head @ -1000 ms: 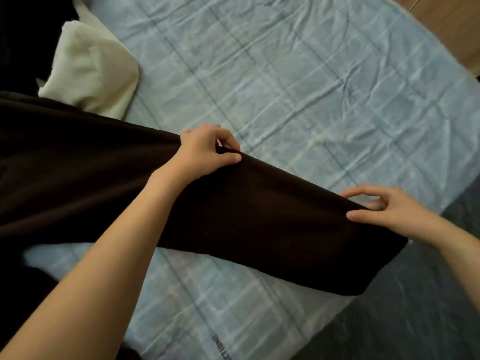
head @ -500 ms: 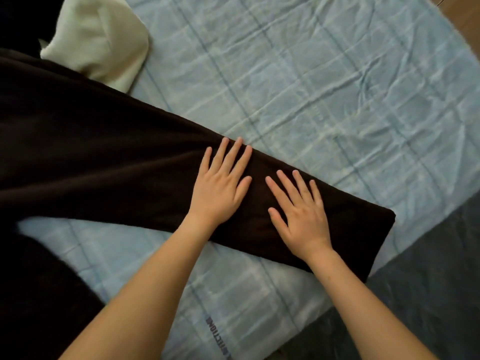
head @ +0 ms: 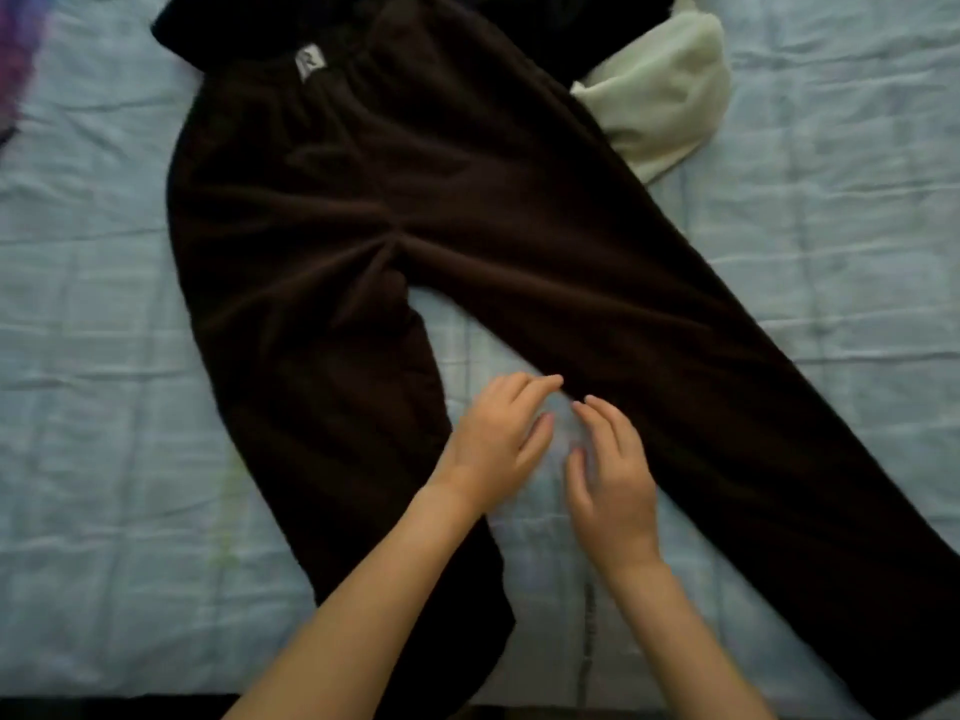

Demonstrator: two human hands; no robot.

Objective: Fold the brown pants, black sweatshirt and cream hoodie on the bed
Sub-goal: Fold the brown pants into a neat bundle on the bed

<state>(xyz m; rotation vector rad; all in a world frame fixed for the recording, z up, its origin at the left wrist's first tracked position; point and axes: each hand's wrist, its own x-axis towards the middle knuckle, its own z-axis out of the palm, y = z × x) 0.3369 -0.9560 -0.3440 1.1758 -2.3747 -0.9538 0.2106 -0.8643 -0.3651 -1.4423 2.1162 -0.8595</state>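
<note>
Brown pants (head: 519,252) lie spread flat and unfolded across the middle of the bed (head: 93,459). The waistband points toward the far edge and the two legs splay apart toward the near edge over a creased pale blue sheet (head: 841,241). A small pale label (head: 309,62) shows at the waistband, its print too blurred to read. One leg runs to the near edge, where its hem is lost under the left forearm (head: 389,589) and the dark strip along the bottom. The other leg slants toward the near right corner and is cut off there. A black sweatshirt (head: 571,28) is bunched at the far edge against the waistband, mostly out of view. It is dark on dark, so its border with the pants is hard to find. A cream hoodie (head: 660,96) lies crumpled just beside the pants toward the far right, one side tucked under the dark cloth. The left hand (head: 498,444) and right hand (head: 613,475) sit close together over the bare sheet between the legs, fingers loosely bent and gripping nothing. The left fingertips reach the inner edge of the slanting leg, but motion blur hides whether they touch it. A purple smear (head: 21,49) at the far left corner is too blurred to identify.
</note>
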